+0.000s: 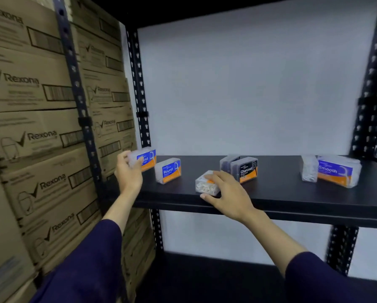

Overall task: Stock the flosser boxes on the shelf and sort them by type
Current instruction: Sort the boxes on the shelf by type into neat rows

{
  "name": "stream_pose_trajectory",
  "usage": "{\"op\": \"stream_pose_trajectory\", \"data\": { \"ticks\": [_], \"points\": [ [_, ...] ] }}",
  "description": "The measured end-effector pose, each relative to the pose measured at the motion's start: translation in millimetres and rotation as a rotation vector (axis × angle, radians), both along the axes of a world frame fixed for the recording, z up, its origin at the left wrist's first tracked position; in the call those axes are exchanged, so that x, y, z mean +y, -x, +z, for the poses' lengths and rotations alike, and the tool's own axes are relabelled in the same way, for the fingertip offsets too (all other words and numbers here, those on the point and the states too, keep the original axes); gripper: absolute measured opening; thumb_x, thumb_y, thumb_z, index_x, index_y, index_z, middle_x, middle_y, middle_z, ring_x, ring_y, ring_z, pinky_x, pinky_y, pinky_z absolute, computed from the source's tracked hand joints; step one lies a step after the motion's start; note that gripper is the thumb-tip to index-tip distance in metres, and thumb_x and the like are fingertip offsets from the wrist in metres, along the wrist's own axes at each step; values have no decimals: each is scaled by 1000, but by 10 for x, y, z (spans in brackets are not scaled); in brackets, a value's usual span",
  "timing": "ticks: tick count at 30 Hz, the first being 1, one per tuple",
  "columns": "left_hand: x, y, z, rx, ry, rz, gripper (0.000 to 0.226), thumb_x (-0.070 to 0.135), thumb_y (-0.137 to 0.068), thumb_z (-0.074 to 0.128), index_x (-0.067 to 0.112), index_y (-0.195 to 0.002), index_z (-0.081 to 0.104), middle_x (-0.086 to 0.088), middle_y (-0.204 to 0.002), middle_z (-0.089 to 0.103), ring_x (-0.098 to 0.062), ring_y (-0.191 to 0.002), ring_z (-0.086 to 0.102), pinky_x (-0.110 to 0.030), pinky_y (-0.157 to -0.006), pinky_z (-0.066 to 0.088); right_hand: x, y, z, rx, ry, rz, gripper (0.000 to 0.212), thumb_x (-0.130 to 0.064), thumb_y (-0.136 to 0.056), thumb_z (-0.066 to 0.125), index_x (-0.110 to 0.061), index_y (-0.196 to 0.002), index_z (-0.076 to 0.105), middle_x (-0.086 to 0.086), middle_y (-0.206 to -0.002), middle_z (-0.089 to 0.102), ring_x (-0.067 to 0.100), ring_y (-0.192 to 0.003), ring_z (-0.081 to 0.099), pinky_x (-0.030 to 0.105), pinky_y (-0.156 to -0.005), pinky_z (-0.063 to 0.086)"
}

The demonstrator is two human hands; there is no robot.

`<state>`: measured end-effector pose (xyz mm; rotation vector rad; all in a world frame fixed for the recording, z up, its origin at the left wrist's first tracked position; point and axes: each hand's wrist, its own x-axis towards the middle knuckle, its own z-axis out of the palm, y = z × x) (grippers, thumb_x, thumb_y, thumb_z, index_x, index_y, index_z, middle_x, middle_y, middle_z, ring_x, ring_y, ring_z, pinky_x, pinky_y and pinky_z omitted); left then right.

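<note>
On the black shelf (292, 193) stand several clear flosser boxes. My left hand (127, 171) grips a "Round" box (147, 159) at the far left of the shelf. A second "Round" box (168, 170) stands upright just to its right. My right hand (224, 191) holds a clear box of white flossers (205, 184) lying flat near the shelf's front edge. Behind that hand are two dark "Charcoal" boxes (245, 169). Farther right sit a "Smooth" box (336, 170) and a clear box (309, 168) turned end-on beside it.
Stacked cardboard cartons (41, 127) marked Rexona fill the left side behind a perforated black upright (78, 95). Black shelf posts (140, 95) frame the bay, with a white wall behind. A lower shelf (205, 278) lies below in shadow.
</note>
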<state>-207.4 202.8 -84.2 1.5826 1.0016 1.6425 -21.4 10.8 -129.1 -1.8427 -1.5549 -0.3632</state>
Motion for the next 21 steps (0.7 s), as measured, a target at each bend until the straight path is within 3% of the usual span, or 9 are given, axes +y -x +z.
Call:
{"op": "stream_pose_trajectory", "data": {
  "ticks": [3,6,9,13,15,18,19,21],
  "points": [
    [106,-53,-233,152,89,29,38,15,-92,62,11,-128,50,-12,-128,56,-24,-114,55,-30,-83,47,-2,-26,-13,-15,8,-18,56,-47,-86,63,-29,-137,46,-7,-144,42,14,-134,34,27,-107,29],
    [29,-109,-306,227,105,25,44,20,-95,57,10,-136,43,-14,-138,47,-26,-123,49,-37,-99,44,-13,-38,-25,-31,21,-21,58,-49,-87,62,-30,-139,44,-8,-145,41,13,-135,32,26,-107,29],
    [-216,-166,-271,165,-165,153,43,26,-97,52,11,-136,44,-9,-144,35,-21,-131,39,-30,-104,37,-1,-42,-44,-31,5,-19,60,-49,-86,63,-29,-139,45,-7,-144,42,14,-135,33,29,-106,31],
    [-678,-406,-226,162,-500,77,23,11,-93,53,7,-116,56,-6,-131,43,-5,-116,41,-3,-93,28,-20,-51,-70,-64,-47,25,56,-40,-81,72,-22,-131,53,-4,-133,53,19,-124,44,29,-104,36],
    [-835,-565,-235,160,-528,23,19,9,-92,53,11,-110,57,-3,-126,46,-6,-110,44,-9,-88,34,-114,-59,-65,-49,-74,49,45,-27,-81,75,-17,-120,55,-1,-119,60,20,-110,51,27,-93,42],
    [-930,-831,-317,299,-405,-80,17,17,-95,51,17,-112,53,2,-118,50,-14,-108,49,-30,-85,45,-356,-155,93,351,-183,81,30,-21,-83,73,-21,-98,48,-4,-94,61,11,-80,54,24,-70,46],
    [-950,-911,-349,372,-321,-136,20,21,-95,51,18,-115,52,1,-121,50,-17,-112,49,-32,-87,44,-430,-218,178,507,-247,79,30,-23,-83,74,-19,-96,47,-3,-91,63,11,-76,56,23,-67,48],
    [-1005,-1092,-404,590,-165,-198,32,31,-95,50,19,-124,51,0,-130,51,-21,-121,49,-34,-95,40,-593,-424,349,633,-319,42,30,-27,-83,73,-15,-100,51,-2,-95,67,10,-79,62,18,-65,52]
  ]
}}
